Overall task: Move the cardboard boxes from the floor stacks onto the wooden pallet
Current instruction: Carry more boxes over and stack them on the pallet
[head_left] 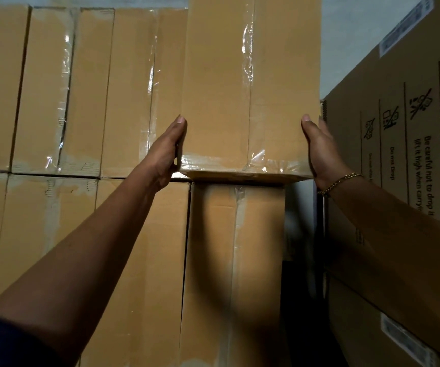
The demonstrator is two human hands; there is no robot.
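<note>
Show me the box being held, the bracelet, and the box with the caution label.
held box [218, 102]: head view, its taped face.
bracelet [342, 182]: head view, chain on the right wrist.
caution box [404, 165]: head view, its printed side.

Stack box [236, 260] sits under taped box [250, 88], contact unclear; taped box overhangs it rightward. More stacked boxes [54, 102] to its left.

The right hand [319, 152] has very little room: it sits in a narrow slot between the raised box [240, 88] and the printed carton [399, 168], whose corner is just beside it. The left hand [167, 152] has the wall of stacked boxes [81, 88] close behind it. Directly under the raised box a lower box [234, 260] closes the way down. To the right of the lower box, a dark gap [303, 260] is free.
</note>
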